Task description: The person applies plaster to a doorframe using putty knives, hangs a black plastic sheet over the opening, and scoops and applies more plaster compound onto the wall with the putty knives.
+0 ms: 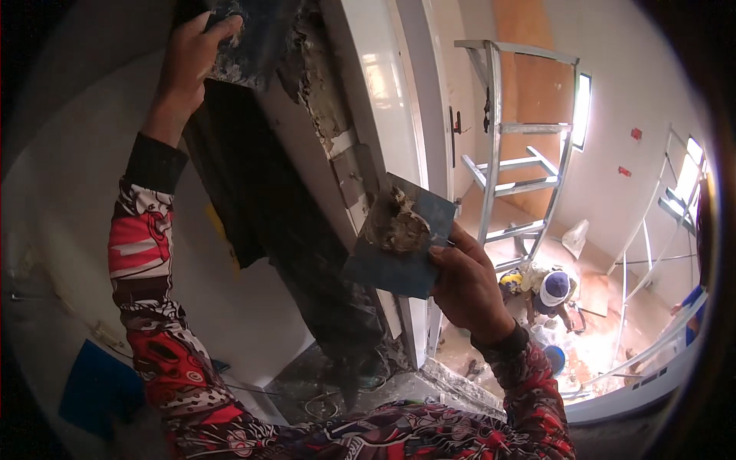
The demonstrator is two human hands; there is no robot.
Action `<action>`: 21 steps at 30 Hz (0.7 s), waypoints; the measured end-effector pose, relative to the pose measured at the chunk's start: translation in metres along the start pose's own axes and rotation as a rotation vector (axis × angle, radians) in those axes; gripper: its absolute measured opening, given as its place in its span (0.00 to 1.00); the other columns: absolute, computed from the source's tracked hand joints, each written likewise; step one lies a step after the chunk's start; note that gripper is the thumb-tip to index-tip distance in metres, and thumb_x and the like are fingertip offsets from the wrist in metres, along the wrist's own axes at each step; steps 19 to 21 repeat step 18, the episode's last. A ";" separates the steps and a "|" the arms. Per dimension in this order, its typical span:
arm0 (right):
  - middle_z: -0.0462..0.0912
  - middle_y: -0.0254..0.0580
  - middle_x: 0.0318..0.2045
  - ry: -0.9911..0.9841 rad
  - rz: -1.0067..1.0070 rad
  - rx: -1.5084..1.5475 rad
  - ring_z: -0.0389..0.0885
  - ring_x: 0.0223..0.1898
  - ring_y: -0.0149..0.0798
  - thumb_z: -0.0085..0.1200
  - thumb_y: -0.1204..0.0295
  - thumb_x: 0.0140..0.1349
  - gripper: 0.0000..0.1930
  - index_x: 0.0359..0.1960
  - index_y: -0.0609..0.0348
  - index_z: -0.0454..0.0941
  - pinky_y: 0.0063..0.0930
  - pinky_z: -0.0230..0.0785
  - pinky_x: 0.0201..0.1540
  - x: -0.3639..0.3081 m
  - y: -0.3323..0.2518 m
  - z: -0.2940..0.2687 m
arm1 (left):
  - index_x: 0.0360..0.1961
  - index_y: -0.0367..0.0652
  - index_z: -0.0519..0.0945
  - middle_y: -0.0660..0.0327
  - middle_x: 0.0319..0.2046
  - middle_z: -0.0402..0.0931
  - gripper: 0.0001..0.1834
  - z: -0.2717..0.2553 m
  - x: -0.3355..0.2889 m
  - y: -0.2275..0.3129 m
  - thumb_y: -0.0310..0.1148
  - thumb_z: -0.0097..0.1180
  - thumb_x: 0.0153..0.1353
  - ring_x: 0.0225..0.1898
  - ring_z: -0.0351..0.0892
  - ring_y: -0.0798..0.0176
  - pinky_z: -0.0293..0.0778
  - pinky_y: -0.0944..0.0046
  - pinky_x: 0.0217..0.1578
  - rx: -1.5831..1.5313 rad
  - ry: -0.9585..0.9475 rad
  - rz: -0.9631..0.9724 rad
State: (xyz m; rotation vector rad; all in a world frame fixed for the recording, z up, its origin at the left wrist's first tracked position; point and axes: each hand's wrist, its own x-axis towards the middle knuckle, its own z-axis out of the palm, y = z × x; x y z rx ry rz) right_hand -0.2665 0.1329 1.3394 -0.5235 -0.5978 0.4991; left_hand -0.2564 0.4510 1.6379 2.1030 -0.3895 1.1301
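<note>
My right hand (477, 287) grips the edge of a flat, square blue-grey putty plate (391, 272), with thumb on top. A lump of wet grey-brown mortar (406, 228) lies on the plate. Higher up on the left, my left hand (188, 65) is closed on a similar dark flat putty spreader (261, 38), smeared with mortar around the fingers. The spreader is beside a rough mortar strip (322, 96) along the white door frame (391, 92); whether it touches the strip I cannot tell.
Beyond the frame, a metal stepladder (491, 169) stands in a bright room. A person in a cap (553, 291) crouches on the floor near a blue bucket (553, 359). Dark sheeting (268, 199) hangs left of the frame. A blue panel (100, 383) is at lower left.
</note>
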 end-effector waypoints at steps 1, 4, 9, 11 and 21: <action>0.75 0.50 0.57 -0.011 0.006 0.004 0.75 0.59 0.44 0.43 0.79 0.67 0.23 0.64 0.65 0.62 0.42 0.71 0.61 0.001 0.001 0.004 | 0.55 0.37 0.78 0.59 0.51 0.79 0.27 -0.023 0.020 -0.016 0.46 0.60 0.63 0.57 0.74 0.63 0.67 0.56 0.59 0.027 -0.071 0.038; 0.75 0.50 0.57 -0.002 0.041 0.047 0.75 0.59 0.45 0.43 0.79 0.66 0.23 0.64 0.65 0.62 0.42 0.70 0.62 0.004 0.007 0.007 | 0.52 0.40 0.80 0.63 0.46 0.81 0.25 -0.037 0.045 -0.023 0.49 0.61 0.62 0.49 0.79 0.65 0.72 0.58 0.51 0.101 -0.202 0.012; 0.74 0.51 0.58 -0.013 0.028 0.048 0.75 0.58 0.47 0.43 0.80 0.66 0.23 0.64 0.66 0.61 0.45 0.70 0.62 0.013 0.017 -0.003 | 0.40 0.43 0.82 0.68 0.33 0.81 0.21 -0.009 0.030 0.009 0.52 0.61 0.61 0.33 0.81 0.69 0.75 0.60 0.33 0.348 -0.181 -0.110; 0.73 0.51 0.58 -0.040 0.035 0.044 0.75 0.59 0.47 0.43 0.80 0.66 0.23 0.64 0.66 0.61 0.46 0.69 0.63 0.017 0.020 -0.009 | 0.32 0.44 0.79 0.69 0.26 0.77 0.20 -0.009 0.029 0.016 0.52 0.60 0.62 0.28 0.79 0.70 0.74 0.59 0.29 0.596 -0.251 -0.184; 0.70 0.54 0.61 -0.008 0.023 0.020 0.71 0.63 0.49 0.42 0.78 0.67 0.25 0.66 0.64 0.59 0.50 0.67 0.64 0.009 0.027 -0.019 | 0.29 0.46 0.77 0.68 0.21 0.74 0.20 0.003 0.026 0.015 0.53 0.59 0.62 0.24 0.75 0.71 0.72 0.59 0.28 0.731 -0.251 -0.134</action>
